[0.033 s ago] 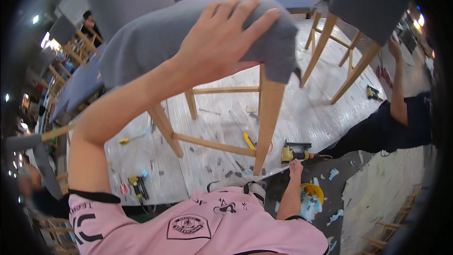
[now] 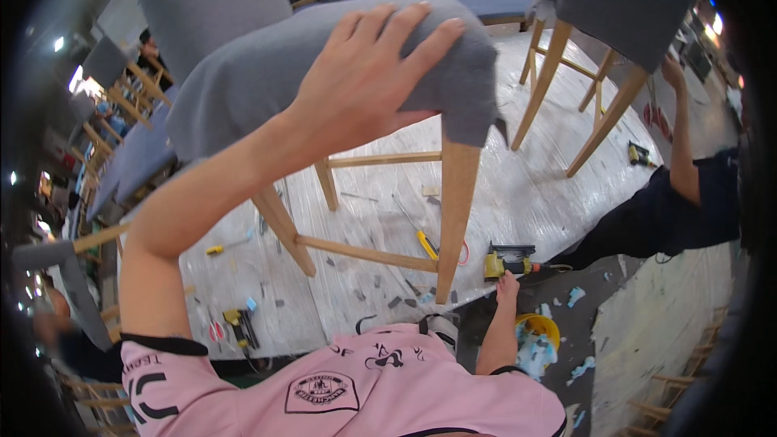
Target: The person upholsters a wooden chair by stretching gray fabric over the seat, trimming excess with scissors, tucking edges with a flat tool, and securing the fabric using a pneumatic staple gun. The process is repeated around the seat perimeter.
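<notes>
**Two hands, one chair and one tool**

Two hands work well apart. The left hand (image 2: 368,73) lies flat, fingers spread, on the grey padded seat of the chair (image 2: 243,81) standing on the plastic-covered table (image 2: 526,194). Far below it, the right hand (image 2: 507,285) reaches to the yellow power tool (image 2: 506,261) at the table's edge; its grip cannot be told.

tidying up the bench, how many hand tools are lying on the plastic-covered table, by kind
yellow and black power tools: 3
yellow-handled screwdriver: 1
yellow utility knife: 1
total: 5
right hand reaches to one power tool; left hand rests on the grey chair seat.
</notes>
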Demonstrator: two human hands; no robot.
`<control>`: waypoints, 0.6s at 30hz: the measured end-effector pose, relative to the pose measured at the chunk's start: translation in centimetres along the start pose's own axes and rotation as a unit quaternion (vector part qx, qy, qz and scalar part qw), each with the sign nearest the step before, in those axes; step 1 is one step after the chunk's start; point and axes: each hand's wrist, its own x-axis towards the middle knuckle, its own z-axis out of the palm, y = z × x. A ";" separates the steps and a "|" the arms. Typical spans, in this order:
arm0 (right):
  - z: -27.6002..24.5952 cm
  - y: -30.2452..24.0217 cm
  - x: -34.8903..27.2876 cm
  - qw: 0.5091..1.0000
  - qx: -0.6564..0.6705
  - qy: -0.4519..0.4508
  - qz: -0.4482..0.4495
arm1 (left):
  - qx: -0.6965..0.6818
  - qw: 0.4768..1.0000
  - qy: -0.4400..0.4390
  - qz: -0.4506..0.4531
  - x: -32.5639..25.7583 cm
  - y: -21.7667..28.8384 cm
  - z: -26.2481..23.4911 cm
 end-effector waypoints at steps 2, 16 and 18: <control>3.8 1.1 0.4 0.999 0.033 0.010 -0.018 | 0.008 1.000 -0.013 0.000 -0.3 0.0 -0.6; 7.6 -10.3 -7.1 0.984 0.065 -0.150 -0.067 | -0.002 1.000 0.017 0.012 -0.4 0.3 -0.9; 8.8 -12.1 -15.0 0.943 0.178 -0.255 -0.115 | 0.003 1.000 0.021 0.010 -1.1 0.1 -0.6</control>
